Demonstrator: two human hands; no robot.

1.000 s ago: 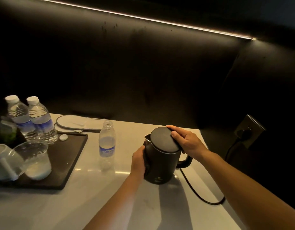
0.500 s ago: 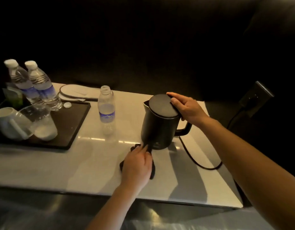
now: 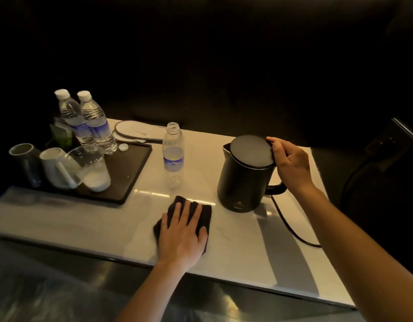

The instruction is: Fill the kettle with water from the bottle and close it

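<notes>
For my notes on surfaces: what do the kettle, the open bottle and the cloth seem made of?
Kettle: seemingly matte black plastic or coated metal, showing little glare. Open bottle: clear thin plastic, see-through and ribbed. Cloth under the left hand: soft dark fabric, rumpled.

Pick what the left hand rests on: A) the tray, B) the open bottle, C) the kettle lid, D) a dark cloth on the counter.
D: the left hand lies flat on the dark cloth, apart from the kettle, which the right hand touches at the lid.
</notes>
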